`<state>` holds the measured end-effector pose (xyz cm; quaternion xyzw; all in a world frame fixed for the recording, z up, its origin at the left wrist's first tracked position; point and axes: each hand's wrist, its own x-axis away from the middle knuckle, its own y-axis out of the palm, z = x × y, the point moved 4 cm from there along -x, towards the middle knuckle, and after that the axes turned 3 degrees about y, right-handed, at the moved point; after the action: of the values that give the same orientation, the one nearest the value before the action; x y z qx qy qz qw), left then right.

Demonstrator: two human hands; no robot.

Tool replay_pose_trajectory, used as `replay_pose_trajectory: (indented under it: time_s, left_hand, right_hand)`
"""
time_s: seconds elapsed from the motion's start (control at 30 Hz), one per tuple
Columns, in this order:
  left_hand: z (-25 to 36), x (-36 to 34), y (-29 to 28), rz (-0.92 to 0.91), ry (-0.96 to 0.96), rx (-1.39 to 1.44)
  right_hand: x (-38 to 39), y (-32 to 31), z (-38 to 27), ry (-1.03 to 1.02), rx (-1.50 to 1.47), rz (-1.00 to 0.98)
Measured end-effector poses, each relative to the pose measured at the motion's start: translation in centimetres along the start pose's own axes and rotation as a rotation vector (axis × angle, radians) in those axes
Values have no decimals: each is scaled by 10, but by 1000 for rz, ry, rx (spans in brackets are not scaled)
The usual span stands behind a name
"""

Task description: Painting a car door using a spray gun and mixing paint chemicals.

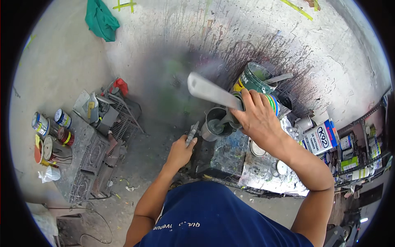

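My right hand [260,119] is wrapped around a tilted can whose mouth leans over a grey metal cup [210,133]. Part of the can is hidden behind my fingers. A flat metal stirring paddle [214,92] sticks out to the left from beside the can's mouth, its lower end hidden near my fingers. Inside the cup is some greyish liquid [216,126]. My left hand [180,153] is closed around a slim grey handle-like piece [192,132] just left of the cup; whether it joins the cup I cannot tell.
Behind the cup stands a green bucket [249,79] with a paddle across its rim. A paint-stained bench [230,154] holds lids, a thinner tin [321,138] and other cans. Shelves [362,154] line the right. At left, paint cans [53,148] stand on a stained cabinet [82,154] beside a rack.
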<state>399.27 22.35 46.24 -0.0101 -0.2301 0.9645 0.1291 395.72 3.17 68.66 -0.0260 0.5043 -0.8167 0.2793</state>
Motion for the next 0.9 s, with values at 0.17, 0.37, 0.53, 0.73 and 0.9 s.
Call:
replay_pose_trajectory:
  time_s: [0.17,0.37,0.53,0.73,0.9]
  left_hand:
    - [10,-1,4,-21,-11,-27]
    - [11,-8,8,-73,-70,1]
    - [-7,-12,11,-27,-41,21]
    - [0,-13,8,-4,-29,-53]
    - [19,-8,1,-33,-45,-71]
  right_hand:
    - [7,-2,40,341,-557,-318]
    - [33,27,71,568,-1044,-130]
    - [63,91,61,750,-1245,90]
    - [93,129,35,698,-997,-45]
    - [105,39,53,835,-587,-161]
